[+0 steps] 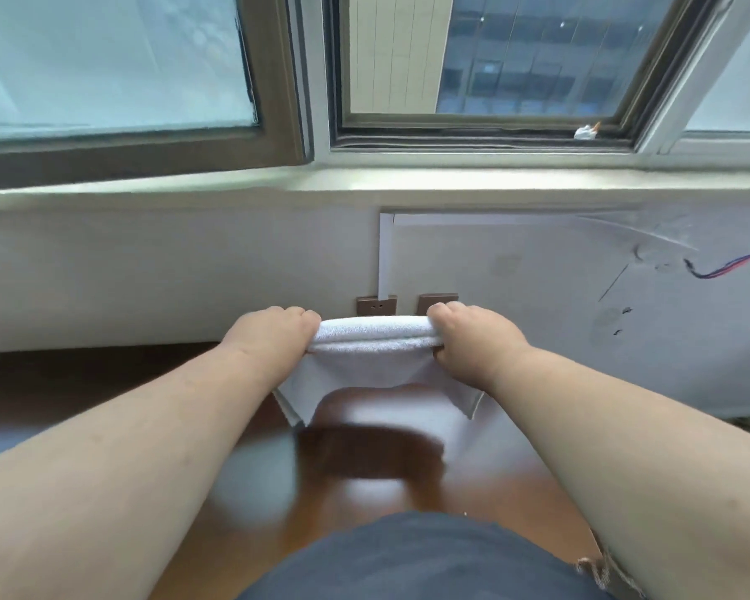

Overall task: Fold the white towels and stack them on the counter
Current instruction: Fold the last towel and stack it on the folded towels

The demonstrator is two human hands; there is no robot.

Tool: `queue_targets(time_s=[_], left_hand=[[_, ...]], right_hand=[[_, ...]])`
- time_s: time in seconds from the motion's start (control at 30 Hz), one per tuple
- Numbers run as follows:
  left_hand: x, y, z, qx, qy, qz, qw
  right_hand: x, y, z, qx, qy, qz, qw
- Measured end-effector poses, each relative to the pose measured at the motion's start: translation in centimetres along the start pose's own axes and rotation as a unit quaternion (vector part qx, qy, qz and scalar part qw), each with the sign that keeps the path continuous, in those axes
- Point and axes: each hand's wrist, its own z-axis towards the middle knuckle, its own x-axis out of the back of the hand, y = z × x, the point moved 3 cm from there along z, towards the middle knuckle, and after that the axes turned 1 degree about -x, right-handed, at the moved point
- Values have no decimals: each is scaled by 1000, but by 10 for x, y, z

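Seeing both hands up in front of the wall [148, 262], holding one white towel [373, 361] stretched between them. Left hand [269, 335] is gripping the towel's left end, fingers curled over the top edge, thumb underneath. Right hand [473, 339] is gripping the right end the same way, fingers wrapped over the top, thumb tucked below. Both hands are closed on the cloth, knuckles facing the wall.

Towel is hanging in the air, not touching the counter [494, 491]. Top edge is looking doubled over, a rolled fold running straight from hand to hand. The rest is draping down toward me, lower corners showing under each wrist, the left one near the left forearm, the right one just inside the right forearm.

Counter is brown wood, sitting below the towel and running left to right. I'm seeing pale blurred patches on it under the towel; can't tell if those are more towels or glare.

Two brown outlets [376, 305] are sitting on the wall just behind the towel's top edge, between the hands. A window [494, 58] is filling the far top. Loose wires [728, 266] are hanging at far right on the wall. Dark shirt [408, 565] is at the near bottom.
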Motion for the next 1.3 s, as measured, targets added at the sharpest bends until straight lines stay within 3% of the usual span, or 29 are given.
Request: queue_targets(time_s=[0.13, 0.5, 0.97, 1.3], left_hand=[[7, -55, -13, -16, 7, 2, 1000], [42, -160, -77, -30, -2, 17, 999], [69, -203, -251, 97, 7, 12, 995], [71, -289, -392, 186, 0, 53, 981]], right_hand=[[28, -40, 12, 50, 9, -59, 997], [67, -151, 22, -11, 36, -51, 998], [116, -264, -12, 140, 64, -29, 988], [133, -419, -14, 218, 74, -23, 973]])
